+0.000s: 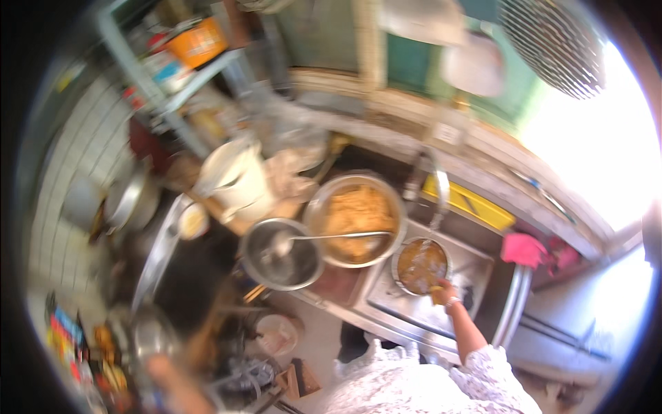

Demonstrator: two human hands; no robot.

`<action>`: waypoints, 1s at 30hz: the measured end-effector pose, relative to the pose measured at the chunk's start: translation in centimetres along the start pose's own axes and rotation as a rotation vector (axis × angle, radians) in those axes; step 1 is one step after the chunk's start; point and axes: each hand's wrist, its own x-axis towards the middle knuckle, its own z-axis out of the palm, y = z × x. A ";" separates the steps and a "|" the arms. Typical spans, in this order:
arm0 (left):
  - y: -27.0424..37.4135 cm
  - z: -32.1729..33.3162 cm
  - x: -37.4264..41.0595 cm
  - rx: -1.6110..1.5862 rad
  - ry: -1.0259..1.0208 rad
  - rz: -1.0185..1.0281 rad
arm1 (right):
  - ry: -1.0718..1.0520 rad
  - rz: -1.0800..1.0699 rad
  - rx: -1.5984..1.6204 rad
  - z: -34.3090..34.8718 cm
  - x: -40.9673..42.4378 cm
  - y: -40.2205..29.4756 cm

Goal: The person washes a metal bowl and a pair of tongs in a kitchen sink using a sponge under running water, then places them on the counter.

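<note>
My right hand [449,294] grips a round metal pot [397,277] at its near right edge. Between the fingers is a yellowish piece, which could be a handle or a cloth. The pot stands in a steel sink [401,305] under a curved metal faucet [442,191], and water runs into the brownish liquid [420,261] inside. Far to the left, my blurred left hand [161,368] is beside a shiny metal vessel [154,334]; its grip is unclear. A long-handled ladle [344,235] lies across a large bowl of orange-brown food [359,212] and an adjoining grey metal pot [258,259].
A cream container [235,178] stands behind the grey pot. A yellow tray [468,203] leans behind the sink, with a pink cloth [522,249] at its right corner. Low down sits a white bucket [276,334]. A blue-grey shelf [204,80] rises at back left.
</note>
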 end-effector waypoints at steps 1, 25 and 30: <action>4.2 -0.4 -2.2 -0.178 0.107 -0.001 | 0.028 -0.022 0.012 -3.0 1.2 2.0; 32.9 -32.8 -54.4 -1.196 -0.621 1.840 | -0.104 -0.007 -0.233 5.6 -4.4 -9.1; 39.0 -33.9 -57.0 -0.384 -1.687 1.716 | -0.168 -0.057 -0.125 2.2 -6.9 -7.1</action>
